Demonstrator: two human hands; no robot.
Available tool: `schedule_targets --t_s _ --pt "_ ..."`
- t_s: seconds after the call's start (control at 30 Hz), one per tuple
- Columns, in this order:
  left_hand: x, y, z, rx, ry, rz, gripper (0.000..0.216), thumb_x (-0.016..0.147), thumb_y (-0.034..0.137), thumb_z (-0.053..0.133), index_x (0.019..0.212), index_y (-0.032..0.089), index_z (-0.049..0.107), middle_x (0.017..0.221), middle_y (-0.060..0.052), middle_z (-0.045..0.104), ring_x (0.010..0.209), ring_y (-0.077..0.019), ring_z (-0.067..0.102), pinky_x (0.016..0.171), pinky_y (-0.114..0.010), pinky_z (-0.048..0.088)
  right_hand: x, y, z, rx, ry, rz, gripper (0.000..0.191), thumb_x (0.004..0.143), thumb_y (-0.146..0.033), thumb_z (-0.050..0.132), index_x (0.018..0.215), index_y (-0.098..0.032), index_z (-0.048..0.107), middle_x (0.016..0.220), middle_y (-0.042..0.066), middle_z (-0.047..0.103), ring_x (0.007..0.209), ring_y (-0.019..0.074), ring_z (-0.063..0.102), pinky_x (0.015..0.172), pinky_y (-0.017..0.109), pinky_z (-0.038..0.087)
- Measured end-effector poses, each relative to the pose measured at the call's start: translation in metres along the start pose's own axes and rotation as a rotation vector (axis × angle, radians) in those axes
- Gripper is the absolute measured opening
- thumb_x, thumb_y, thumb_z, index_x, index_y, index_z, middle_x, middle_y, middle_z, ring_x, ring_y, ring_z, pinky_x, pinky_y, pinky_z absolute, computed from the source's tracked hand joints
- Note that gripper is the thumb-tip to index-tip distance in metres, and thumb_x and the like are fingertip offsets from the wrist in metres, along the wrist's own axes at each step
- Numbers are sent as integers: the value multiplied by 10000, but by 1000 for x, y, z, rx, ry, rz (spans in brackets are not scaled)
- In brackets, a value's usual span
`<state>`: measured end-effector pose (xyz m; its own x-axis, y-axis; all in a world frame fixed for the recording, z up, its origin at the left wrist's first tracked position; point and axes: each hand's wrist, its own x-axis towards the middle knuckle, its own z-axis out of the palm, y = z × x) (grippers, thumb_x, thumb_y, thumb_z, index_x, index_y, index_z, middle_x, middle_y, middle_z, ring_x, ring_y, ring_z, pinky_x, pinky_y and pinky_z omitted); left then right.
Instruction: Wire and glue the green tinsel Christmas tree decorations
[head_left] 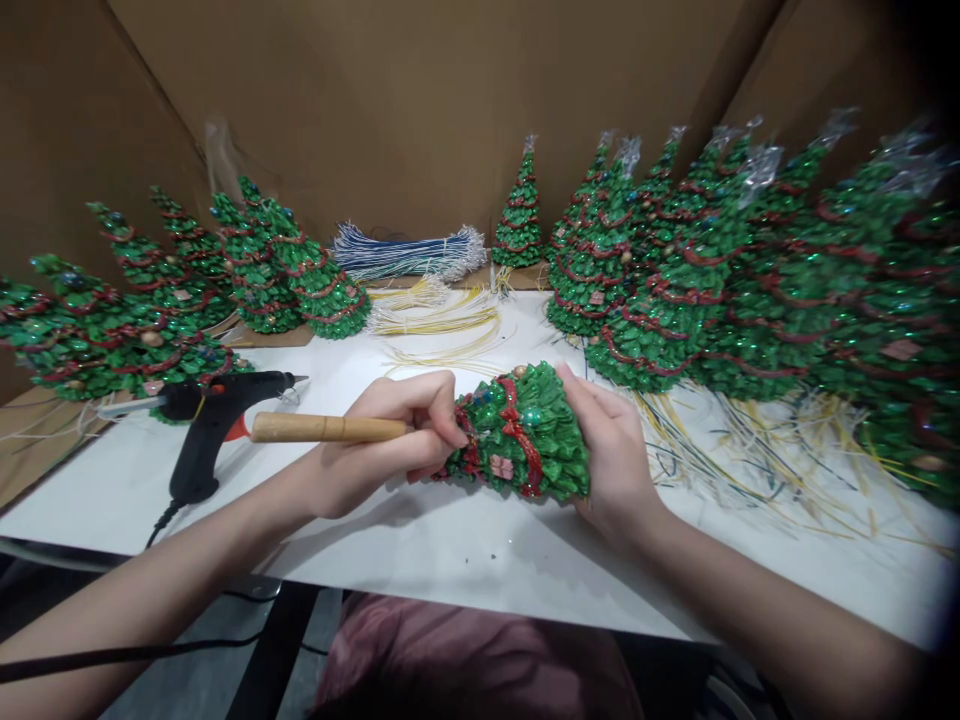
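A small green model Christmas tree (551, 425) with red garland and a pink present lies tilted on its side above the white tabletop, its base to the right. My right hand (619, 455) grips it around the base. At the tree's narrower end, my left hand (412, 425) is closed on a wooden-handled tool (322, 428), with fingertips against the branches. The handle sticks out to the left; the tool's working end is hidden by my fingers and the tree. A black glue gun (206, 425) rests left of my left hand.
Several decorated trees (277, 265) stand at the left. Many more, with clear plastic on their tops (660, 310), crowd the right. Bundled blue and white wires (409, 250) and yellow wires (442, 315) lie at the back. Loose wires (750, 460) spread at the right. Cardboard (450, 100) walls the back.
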<state>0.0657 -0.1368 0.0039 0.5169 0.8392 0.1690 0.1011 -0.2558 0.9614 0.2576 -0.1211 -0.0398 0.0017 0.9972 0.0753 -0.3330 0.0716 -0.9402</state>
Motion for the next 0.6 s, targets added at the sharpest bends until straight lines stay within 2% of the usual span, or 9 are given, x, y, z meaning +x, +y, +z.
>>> schedule_targets --t_s 0.17,0.3,0.6 --pt "-2 -5 1 -3 -1 19 145 748 22 495 713 163 485 544 64 480 480 -52 423 447 -158 312 0 1 -1 16 1 -10 306 796 -428 602 600 -197 561 598 -11 544 563 122 495 544 252 400" --pt "-4 -14 1 58 47 60 113 763 58 546 719 158 515 558 55 486 498 -57 444 480 -174 338 1 2 -1 25 -3 -24 307 795 -429 603 601 -194 566 606 -13 559 569 121 507 548 250 403" --pt "-3 -17 3 -186 91 124 101 780 78 538 732 156 496 525 54 470 471 -62 445 463 -174 331 1 3 -3 0 5 -12 338 801 -444 591 576 -207 505 541 -32 471 504 112 432 493 254 341"
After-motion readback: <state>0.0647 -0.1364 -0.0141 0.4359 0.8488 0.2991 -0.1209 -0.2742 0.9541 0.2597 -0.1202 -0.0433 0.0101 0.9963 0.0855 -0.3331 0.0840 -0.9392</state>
